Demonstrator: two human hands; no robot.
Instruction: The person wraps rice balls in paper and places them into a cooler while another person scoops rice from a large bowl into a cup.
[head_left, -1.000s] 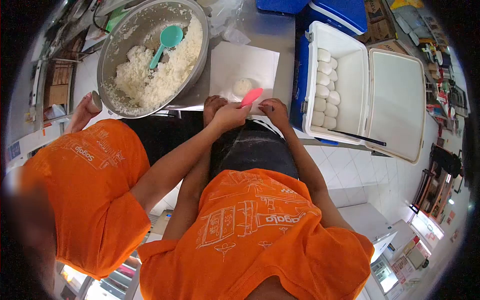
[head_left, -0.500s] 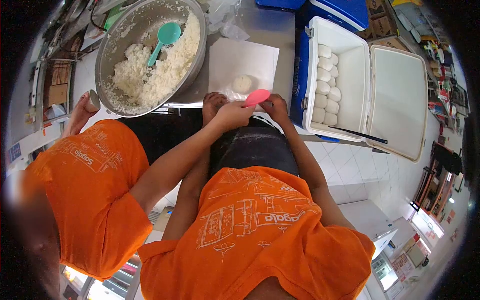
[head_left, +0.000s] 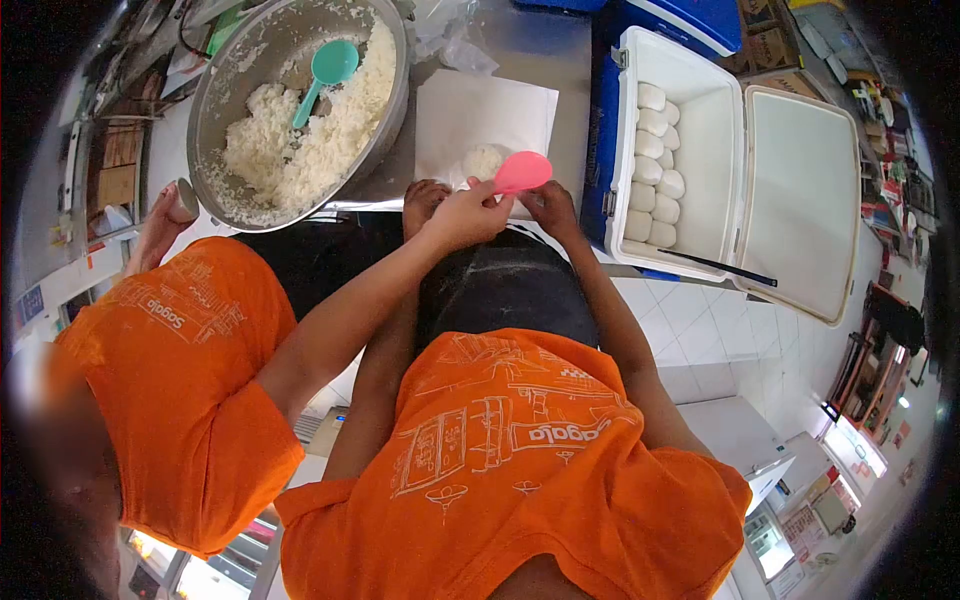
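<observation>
Two hands of mine are noted at the near edge of the white paper (head_left: 490, 108) on the counter (head_left: 566, 75). Left hand (head_left: 426, 198): fingers curled; right hand (head_left: 551, 208): partly hidden; whether either grips the sheet, I cannot tell. The rice mound (head_left: 482, 160) sits on the paper. Hazards: the pink spoon (head_left: 524, 172) (held by a co-worker's hand (head_left: 468, 217)) could knock the rice; uneven pulling could skew the sheet.

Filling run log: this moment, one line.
left hand, right hand: by paper | co-worker's hand: holds pink spoon | rice mound: partly hidden
</observation>
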